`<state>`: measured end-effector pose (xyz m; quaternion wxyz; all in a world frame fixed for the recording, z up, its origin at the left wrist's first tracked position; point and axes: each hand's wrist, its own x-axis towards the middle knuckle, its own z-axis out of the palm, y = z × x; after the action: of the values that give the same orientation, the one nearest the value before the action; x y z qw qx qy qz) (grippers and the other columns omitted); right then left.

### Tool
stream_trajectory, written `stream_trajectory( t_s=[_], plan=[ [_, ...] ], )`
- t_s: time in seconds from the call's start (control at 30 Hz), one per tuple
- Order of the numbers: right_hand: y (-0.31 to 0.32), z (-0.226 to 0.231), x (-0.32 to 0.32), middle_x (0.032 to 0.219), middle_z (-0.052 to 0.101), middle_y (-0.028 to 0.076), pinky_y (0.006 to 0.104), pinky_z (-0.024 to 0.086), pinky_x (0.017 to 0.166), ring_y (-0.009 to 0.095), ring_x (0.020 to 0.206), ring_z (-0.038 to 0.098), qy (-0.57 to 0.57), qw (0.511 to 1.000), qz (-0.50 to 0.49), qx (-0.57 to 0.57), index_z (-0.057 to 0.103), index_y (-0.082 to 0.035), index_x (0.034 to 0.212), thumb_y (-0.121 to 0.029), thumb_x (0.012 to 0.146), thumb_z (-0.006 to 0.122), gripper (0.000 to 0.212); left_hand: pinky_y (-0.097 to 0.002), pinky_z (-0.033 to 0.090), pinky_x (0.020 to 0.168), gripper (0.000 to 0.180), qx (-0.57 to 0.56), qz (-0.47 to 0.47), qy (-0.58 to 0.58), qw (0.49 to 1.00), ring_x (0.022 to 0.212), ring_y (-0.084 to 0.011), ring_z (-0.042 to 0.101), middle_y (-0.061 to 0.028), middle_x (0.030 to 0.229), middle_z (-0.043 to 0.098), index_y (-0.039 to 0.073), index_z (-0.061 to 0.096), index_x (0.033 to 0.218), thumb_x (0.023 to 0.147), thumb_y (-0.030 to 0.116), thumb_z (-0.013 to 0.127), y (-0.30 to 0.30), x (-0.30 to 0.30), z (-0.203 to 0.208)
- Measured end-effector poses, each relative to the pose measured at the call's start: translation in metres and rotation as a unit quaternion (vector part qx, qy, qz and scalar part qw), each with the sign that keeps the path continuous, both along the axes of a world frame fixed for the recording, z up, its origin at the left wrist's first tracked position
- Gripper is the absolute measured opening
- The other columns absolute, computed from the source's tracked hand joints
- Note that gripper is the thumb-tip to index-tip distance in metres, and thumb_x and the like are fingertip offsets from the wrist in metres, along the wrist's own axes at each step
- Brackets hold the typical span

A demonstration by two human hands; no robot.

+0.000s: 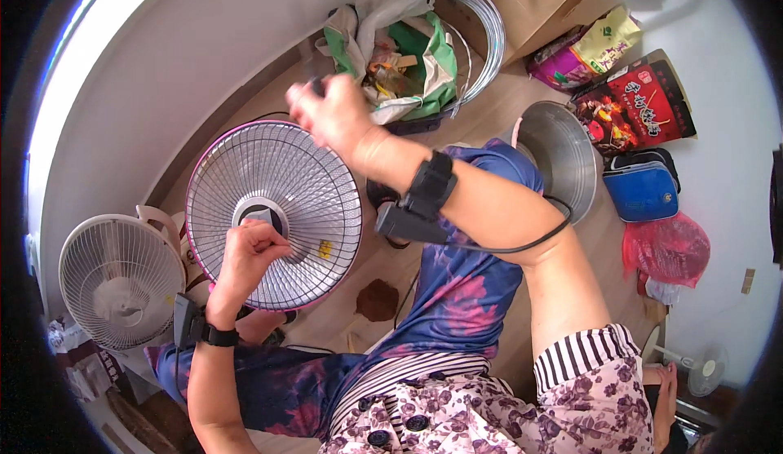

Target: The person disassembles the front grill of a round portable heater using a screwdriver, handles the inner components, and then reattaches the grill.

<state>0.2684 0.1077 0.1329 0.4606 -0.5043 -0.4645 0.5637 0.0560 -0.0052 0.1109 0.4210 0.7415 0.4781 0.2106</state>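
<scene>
A round dish heater (pixel 220 177) with a silvery reflector, a dark wire grille and a pink rim faces up in front of me. Over its middle is my left hand (pixel 249 258), thumb and fingers pinched together; whatever they may hold is too small to make out. My right hand (pixel 338 119) is raised above the heater's far right edge, smeared by motion. Its fingers are curled round a dark object (pixel 317 87), whose kind is blurred. Each wrist wears a black strap with a small dark device.
Left of the heater stands a white fan-shaped appliance (pixel 122 283) with a wire grille. Beyond my right hand are a green and white bag (pixel 440 62) and a coil of wire (pixel 489 38). A metal bucket (pixel 563 156) stands right of my knee, near a red box (pixel 632 103).
</scene>
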Motion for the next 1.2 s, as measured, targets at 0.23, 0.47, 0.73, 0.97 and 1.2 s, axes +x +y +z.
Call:
stream_trajectory(
  t_s=[0.23,0.47,0.73,0.97,1.2],
  plan=[
    [-0.047,-0.02,-0.038,0.054,0.059,0.003,0.026,0.045,0.05,0.009,0.049,0.056,-0.124,0.976,0.173,0.052,0.061,-0.001,0.064,-0.026,0.083,0.064,0.032,-0.019,0.041,0.055,0.011,-0.166,0.138,-0.16,0.963,0.061,-0.0049,0.054,-0.0005,0.067,0.062,0.0,0.062,0.069,0.069,-0.006,0.07,-0.004,-0.005,0.009],
    [-0.048,-0.037,-0.053,0.062,0.056,-0.002,0.0199,0.037,0.042,0.004,0.05,0.048,0.018,0.967,0.253,0.006,0.059,-0.004,0.076,-0.021,0.081,0.07,0.02,-0.0186,0.039,0.053,0.012,-0.111,0.193,-0.103,0.97,0.06,-0.0023,0.05,0.0036,0.064,0.057,0.001,0.062,0.072,0.072,0.003,0.073,-0.003,-0.021,0.007],
    [-0.057,-0.029,-0.058,0.062,0.053,-0.002,0.0175,0.031,0.039,0.003,0.046,0.043,0.003,0.95,0.313,-0.023,0.06,-0.004,0.079,-0.018,0.078,0.073,0.019,-0.019,0.043,0.054,0.013,-0.135,0.213,-0.194,0.948,0.064,-0.0038,0.057,-0.0021,0.068,0.064,0.0,0.061,0.073,0.072,0.003,0.073,-0.006,-0.032,0.006],
    [-0.057,-0.023,-0.065,0.068,0.06,0.0,0.0192,0.04,0.045,0.005,0.054,0.052,-0.001,0.944,0.32,-0.084,0.062,-0.005,0.076,-0.02,0.074,0.075,0.02,-0.017,0.041,0.054,0.015,-0.149,0.211,-0.207,0.944,0.063,-0.0028,0.054,0.0007,0.069,0.061,0.001,0.06,0.075,0.074,0.004,0.074,-0.011,-0.036,0.007],
    [-0.056,-0.017,-0.073,0.064,0.059,-0.001,0.018,0.036,0.04,0.003,0.049,0.049,-0.008,0.943,0.324,-0.074,0.063,-0.005,0.077,-0.022,0.074,0.076,0.021,-0.0194,0.041,0.054,0.016,-0.121,0.236,-0.19,0.945,0.062,-0.002,0.054,-0.0009,0.066,0.062,0.001,0.058,0.07,0.071,0.001,0.074,-0.007,-0.038,0.003]
  ],
)
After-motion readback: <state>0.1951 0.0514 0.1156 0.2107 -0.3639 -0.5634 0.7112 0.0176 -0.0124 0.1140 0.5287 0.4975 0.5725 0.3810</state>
